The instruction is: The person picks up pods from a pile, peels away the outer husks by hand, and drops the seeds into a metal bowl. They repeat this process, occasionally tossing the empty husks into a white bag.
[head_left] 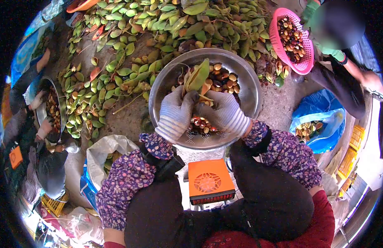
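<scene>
My left hand [175,112], in a grey-white striped glove, is closed round the lower part of a split green pod [197,77] above a metal bowl [246,76]. Close beside it, my right hand [223,112], gloved alike, has its fingers pressed together at the pod's lower end; what they pinch is too small to make out. Dark and tan seeds [226,80] lie in the bowl behind the hands. Nearer to me in the bowl are more red and brown seeds [202,125], beside the drain holes.
Green pods [158,25] cover the ground ahead. A person at right is by a pink basket [308,51] of seeds; another at left works over a metal bowl [62,103]. A blue bag [324,101], a white sack [104,151] and an orange fan box [211,177] are near me.
</scene>
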### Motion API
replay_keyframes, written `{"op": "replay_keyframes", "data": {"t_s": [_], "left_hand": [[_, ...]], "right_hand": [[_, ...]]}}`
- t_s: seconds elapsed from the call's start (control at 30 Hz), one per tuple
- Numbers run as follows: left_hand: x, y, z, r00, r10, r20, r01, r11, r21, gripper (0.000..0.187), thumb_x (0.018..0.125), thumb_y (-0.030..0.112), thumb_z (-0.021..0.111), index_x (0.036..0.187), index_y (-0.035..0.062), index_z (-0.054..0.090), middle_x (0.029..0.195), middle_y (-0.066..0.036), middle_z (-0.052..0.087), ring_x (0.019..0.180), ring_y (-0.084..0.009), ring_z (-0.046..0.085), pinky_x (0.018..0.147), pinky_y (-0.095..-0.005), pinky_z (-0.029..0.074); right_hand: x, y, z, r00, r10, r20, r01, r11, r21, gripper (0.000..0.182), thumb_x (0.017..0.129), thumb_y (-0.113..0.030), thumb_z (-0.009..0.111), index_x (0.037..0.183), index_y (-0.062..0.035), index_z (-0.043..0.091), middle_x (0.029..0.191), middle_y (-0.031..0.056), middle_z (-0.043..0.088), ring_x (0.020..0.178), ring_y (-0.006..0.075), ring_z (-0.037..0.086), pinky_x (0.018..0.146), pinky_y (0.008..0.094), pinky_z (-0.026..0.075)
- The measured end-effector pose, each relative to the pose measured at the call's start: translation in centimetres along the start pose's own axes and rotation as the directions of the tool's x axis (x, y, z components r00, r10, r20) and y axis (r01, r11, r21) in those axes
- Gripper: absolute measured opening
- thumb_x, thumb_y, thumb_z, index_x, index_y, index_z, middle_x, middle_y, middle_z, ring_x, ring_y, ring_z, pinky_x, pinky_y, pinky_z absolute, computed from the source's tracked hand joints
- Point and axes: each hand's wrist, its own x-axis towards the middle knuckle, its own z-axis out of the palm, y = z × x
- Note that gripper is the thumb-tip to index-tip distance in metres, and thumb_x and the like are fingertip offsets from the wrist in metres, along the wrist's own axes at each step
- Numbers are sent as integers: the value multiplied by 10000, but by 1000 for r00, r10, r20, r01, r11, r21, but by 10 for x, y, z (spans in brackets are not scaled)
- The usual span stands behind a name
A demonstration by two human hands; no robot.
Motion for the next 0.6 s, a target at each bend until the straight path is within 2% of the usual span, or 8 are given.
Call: {"op": "replay_keyframes", "data": {"t_s": [0.13,0.3,0.4,0.47,0.5,0.53,0.57,0.6], "left_hand": [[0,-7,1,986,147,-72,-133,976,172,257,852,142,512,1025,-37,579,839,-207,634,790,-301,625,705,-343,468],[2,-5,0,980,177,-95,-133,926,353,252,835,133,528,1016,-33,582,836,-221,626,811,-344,617,707,-368,470],[1,-12,5,989,119,-88,-68,895,440,278,844,175,551,1017,-40,582,803,-179,643,775,-291,630,697,-349,477],[5,-25,5,988,-108,-110,106,994,-21,326,857,241,569,1014,-44,591,793,-119,648,746,-224,626,685,-325,482],[8,-23,-2,943,-328,-58,322,942,-97,363,878,296,562,1043,-26,592,825,-67,638,740,-175,610,679,-297,492],[8,-27,-5,943,-327,-59,321,942,-96,363,878,296,562,1043,-26,592,825,-67,638,740,-175,610,679,-297,492],[8,-34,-7,915,-403,29,384,845,-371,369,886,310,552,1069,-8,586,849,-67,637,741,-175,612,688,-293,497],[7,-41,-7,884,-448,136,432,667,-607,376,894,325,542,1096,10,579,873,-68,636,742,-176,614,697,-289,503]], "right_hand": [[6,7,-2,999,32,0,-30,942,-334,350,774,-276,643,974,6,595,766,234,618,719,370,621,634,403,497],[6,23,-4,997,40,-73,-66,914,-400,330,777,-282,638,941,1,595,751,229,617,714,389,607,626,423,490],[1,40,-14,991,34,-127,-82,913,-399,310,811,-280,601,939,3,596,740,221,616,703,372,611,630,421,487],[5,16,-22,987,55,-153,-111,915,-388,264,890,-257,509,887,-13,610,699,145,627,666,278,612,648,394,488],[-1,23,-29,975,220,-43,-203,948,244,256,903,-261,498,882,-29,604,681,91,606,649,233,592,640,359,488],[-6,30,-36,949,279,144,-286,582,761,249,917,-264,487,877,-44,598,663,38,586,632,188,573,632,324,489],[-1,-4,-44,851,508,132,-524,841,136,229,923,-274,486,921,-64,578,652,-18,526,598,148,544,609,255,481],[-3,3,-38,851,508,134,-523,841,135,229,923,-274,486,921,-64,578,652,-18,526,598,148,544,609,255,481]]}}
